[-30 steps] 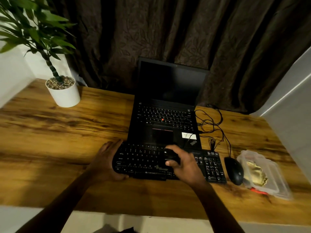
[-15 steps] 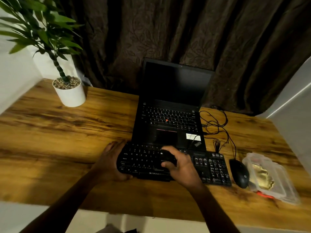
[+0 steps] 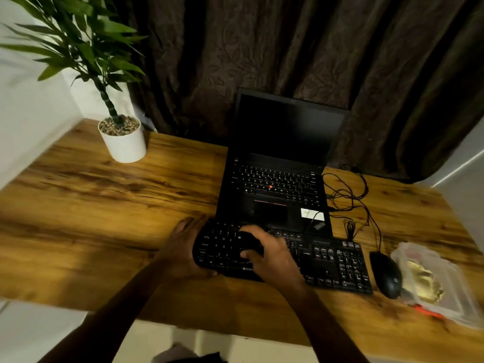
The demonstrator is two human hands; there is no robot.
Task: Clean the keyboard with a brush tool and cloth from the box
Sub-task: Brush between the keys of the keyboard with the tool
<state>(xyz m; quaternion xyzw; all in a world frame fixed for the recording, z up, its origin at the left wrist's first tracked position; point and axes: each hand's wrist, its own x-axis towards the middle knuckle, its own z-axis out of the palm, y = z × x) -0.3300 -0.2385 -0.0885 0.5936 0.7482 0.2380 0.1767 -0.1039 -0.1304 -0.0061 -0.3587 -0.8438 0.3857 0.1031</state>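
The person's right hand was curled round a small dark rounded brush tool, fingers and thumb clamped on it, pressing it onto the left-of-centre keys of a long black plastic keyboard. The keyboard lay across the lower middle of the frame on a wooden table, just in front of an open black laptop. The left hand rested against the keyboard's left end with its fingers fairly straight, so it seemed to brace the keyboard rather than grip it, though blur made that uncertain. The two hands were near each other but apart, with a few keys between them

Over the last second the brush tool had travelled from about the middle of the keyboard toward its left end, while the left hand had kept its place. That read as a brushing sweep under way, and whether the keys on the right had been covered could not be told

A clear plastic box sat at the lower right of the frame, just beside a black computer mouse. A yellowish cloth lay inside it, so the wiping step appeared not yet begun
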